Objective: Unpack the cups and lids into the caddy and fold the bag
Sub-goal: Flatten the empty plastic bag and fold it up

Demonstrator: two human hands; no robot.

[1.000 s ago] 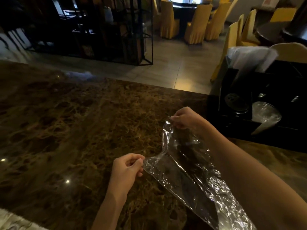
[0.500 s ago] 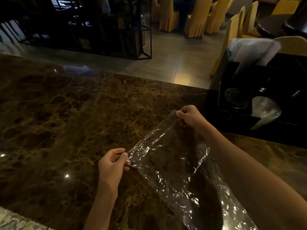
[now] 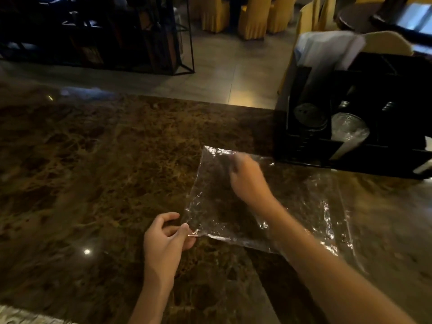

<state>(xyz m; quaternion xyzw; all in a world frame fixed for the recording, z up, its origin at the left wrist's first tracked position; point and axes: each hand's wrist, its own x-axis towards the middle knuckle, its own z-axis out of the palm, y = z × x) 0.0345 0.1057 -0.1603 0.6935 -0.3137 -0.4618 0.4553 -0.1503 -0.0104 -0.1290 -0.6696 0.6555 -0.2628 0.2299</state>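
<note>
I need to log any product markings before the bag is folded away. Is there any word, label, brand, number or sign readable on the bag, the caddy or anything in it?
None can be read.
Clear crinkled plastic bag: no print visible.
Black compartmented caddy: no label visible.
Dark round lids: faint marks, too small and dark to read.
Clear plastic cups: no print visible.

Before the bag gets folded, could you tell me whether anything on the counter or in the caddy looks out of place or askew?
One thing: in the black caddy, the clear cups lie tilted on their side rather than upright. The clear bag is crinkled but flat on the marble counter; nothing looks spilled.
</note>
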